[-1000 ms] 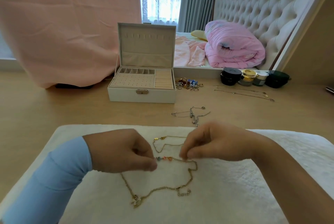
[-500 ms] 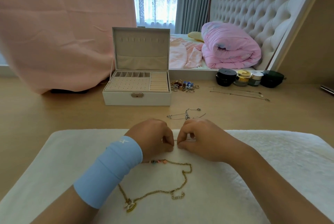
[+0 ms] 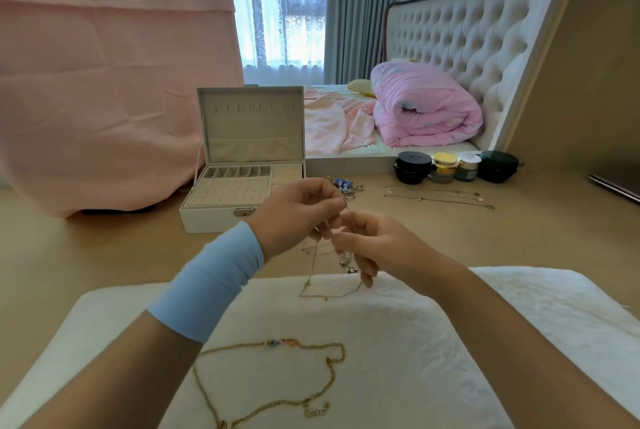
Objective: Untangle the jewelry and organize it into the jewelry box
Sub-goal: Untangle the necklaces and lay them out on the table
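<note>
from the head view we see both hands raised close together above the far edge of the white towel (image 3: 485, 342). the left hand (image 3: 294, 217), with a blue wristband (image 3: 214, 279) on its forearm, has its fingers curled and pinches the upper part of a thin gold chain (image 3: 329, 296). the right hand (image 3: 377, 248), just below and beside it, pinches the same chain lower down. the chain hangs from the fingers and its lowest loop rests on the towel's far edge. a thicker gold chain (image 3: 332, 376) with coloured beads lies loose on the towel nearer to us, well apart from the hands. the jewelry box (image 3: 242, 186) stands open on the worktop (image 3: 104, 255) beyond the left hand, its lid upright. right of the box lies a small heap of beads and rings (image 3: 343, 184), then two fine chains (image 3: 436, 198) stretched out, with four jars (image 3: 457, 167) behind them. a small silver piece (image 3: 346, 260) shows by the right hand's fingers, and we cannot tell what it is.
</note>
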A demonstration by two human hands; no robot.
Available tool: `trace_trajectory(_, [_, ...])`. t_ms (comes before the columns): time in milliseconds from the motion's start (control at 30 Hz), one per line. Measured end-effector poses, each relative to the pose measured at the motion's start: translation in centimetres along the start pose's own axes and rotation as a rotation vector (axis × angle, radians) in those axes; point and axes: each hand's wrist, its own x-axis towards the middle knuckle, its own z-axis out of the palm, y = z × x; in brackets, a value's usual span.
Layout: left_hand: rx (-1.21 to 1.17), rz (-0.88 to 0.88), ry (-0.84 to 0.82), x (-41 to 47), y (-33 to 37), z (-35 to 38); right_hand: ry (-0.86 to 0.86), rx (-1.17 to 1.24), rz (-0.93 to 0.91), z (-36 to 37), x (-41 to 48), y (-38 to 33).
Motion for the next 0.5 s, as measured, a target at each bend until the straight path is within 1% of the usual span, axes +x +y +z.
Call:
trace_trajectory(67, [-0.016, 0.035, 0.03, 1.6, 1.4, 0.3, -0.03, -0.02, 0.03, -0.7, 0.1, -0.5])
trace_trajectory(133, [-0.027, 0.063, 0.062, 3.3, 2.7, 0.4, -0.004, -0.077, 0.042, -1.6, 0.1, -0.9])
trace_trajectory(233, [-0.002, 0.092, 0.115, 5.7, 3.7, 0.4, 0.094, -0.108, 0.036, -3.5, 0.0, -0.8])
trace_trajectory(333, [0.061, 0.102, 0.148, 7.9, 3.7, 0.7, 0.165, -0.057, 0.022, -5.8, -0.2, -0.6])
trace_trajectory(433, [0.124, 0.09, 0.149, 9.9, 2.9, 1.0, 0.288, -0.032, 0.001, -8.0, -0.6, -0.2])
trace_trajectory(500, [0.189, 0.059, 0.117, 11.1, 2.2, 1.5, 0.368, 0.032, -0.005, -9.4, -0.6, 0.2])
